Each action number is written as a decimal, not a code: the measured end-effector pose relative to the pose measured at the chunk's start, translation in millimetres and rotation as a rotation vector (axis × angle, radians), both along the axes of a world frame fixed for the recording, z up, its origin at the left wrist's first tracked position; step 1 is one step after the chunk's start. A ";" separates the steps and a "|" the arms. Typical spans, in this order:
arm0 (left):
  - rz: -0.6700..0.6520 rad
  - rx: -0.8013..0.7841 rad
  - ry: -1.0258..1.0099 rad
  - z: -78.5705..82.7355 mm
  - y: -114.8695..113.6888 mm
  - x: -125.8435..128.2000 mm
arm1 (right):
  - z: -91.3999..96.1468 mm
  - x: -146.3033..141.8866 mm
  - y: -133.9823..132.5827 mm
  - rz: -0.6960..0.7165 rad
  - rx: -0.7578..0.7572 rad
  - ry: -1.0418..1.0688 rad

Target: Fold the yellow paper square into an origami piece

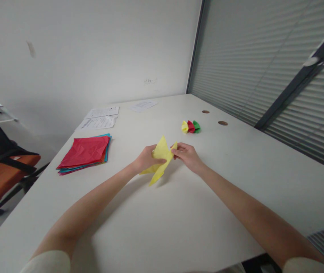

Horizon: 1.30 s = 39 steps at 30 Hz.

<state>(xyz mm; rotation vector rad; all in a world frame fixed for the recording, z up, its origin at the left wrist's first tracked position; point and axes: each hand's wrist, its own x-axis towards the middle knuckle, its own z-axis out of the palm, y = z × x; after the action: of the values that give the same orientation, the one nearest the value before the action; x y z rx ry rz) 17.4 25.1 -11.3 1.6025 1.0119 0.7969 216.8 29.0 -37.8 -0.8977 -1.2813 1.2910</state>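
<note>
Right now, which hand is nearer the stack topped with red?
Left: the left hand is right of the stack, holding yellow paper; the right hand is farther right.

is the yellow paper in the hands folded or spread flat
Folded, at least partly: the yellow paper juts out in several angled points between the left hand and right hand.

Soft, diffuse light, edges stretched
Faint shadow below the yellow paper [161,150] on the counter [224,204]; print on white sheets [100,122] blurred.
</note>
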 end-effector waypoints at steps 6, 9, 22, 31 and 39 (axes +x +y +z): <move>0.000 0.023 0.021 -2.9 0.7 0.3 | 3.5 -2.0 -2.2 -0.107 0.038 -0.078; 0.001 0.054 0.036 -5.1 2.0 0.4 | 4.7 -2.8 -3.0 -0.138 0.046 -0.097; -0.176 0.000 0.203 -8.9 14.3 -14.9 | 3.2 4.3 -1.2 0.143 -0.033 -0.330; -0.030 0.385 0.402 1.7 20.2 -29.1 | -23.4 16.5 18.5 -0.189 0.093 -0.534; -0.139 0.445 0.478 -36.8 21.7 -43.9 | -30.1 7.9 21.8 -0.118 0.007 -0.427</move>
<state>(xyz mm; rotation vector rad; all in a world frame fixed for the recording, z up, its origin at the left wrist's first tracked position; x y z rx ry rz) -26.5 46.9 -48.1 2.2952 1.0839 0.5771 224.7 50.8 -68.0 -1.2713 -1.5306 1.0330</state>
